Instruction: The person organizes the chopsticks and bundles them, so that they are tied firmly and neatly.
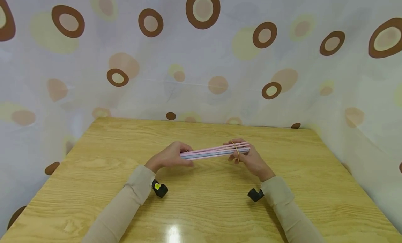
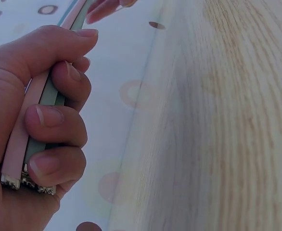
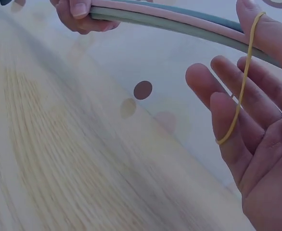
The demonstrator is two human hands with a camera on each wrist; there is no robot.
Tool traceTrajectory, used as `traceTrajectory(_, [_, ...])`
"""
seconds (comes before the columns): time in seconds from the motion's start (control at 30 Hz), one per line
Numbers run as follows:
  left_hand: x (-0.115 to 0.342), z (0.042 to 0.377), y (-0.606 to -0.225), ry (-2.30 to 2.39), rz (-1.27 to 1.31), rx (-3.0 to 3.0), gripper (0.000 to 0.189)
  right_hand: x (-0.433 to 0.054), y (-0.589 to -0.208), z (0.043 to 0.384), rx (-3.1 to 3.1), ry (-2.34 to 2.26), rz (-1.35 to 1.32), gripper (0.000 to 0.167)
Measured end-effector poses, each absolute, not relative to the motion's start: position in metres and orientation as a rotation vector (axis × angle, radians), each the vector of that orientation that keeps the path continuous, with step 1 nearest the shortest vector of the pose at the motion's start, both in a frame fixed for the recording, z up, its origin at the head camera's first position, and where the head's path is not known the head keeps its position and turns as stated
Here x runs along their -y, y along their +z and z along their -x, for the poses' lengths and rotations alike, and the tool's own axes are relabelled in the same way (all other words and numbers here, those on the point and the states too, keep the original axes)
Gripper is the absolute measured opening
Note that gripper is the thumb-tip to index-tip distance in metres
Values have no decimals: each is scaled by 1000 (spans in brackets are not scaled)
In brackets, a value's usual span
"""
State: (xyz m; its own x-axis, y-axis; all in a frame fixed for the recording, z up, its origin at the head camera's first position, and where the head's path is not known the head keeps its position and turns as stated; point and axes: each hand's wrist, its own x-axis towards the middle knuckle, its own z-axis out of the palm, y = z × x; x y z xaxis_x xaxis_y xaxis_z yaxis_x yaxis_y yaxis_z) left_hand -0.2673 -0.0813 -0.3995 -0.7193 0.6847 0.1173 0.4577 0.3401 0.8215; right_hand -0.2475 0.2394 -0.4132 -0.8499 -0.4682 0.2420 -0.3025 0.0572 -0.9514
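Head view: from afar, I see the left hand gripping one end of a bundle of slim pink and bluish pieces above the worktop; at its other end, the right hand, fingers extended, bears a yellow rubber band stretched from the thumb.

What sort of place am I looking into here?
Probably a makeshift recording booth, though I can't be certain: a wood-grain tabletop, spotted sheeting rising behind it and along both sides, and a small black device at each cuff.
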Motion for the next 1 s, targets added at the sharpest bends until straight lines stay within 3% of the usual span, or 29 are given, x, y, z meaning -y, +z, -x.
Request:
traceTrajectory(0.37, [75,267,-402,1363,-1066,-2364,23,-238,-424,246,-2266,-1864,743,24])
traceTrajectory(0.67, [74,266,-399,1364,-1008,-2469,25,-227,-420,244,-2275,-1772,635,52])
traceTrajectory(1.0, [70,265,-404,1341,-958,-2578,20,-223,-426,246,-2142,-1805,613,50])
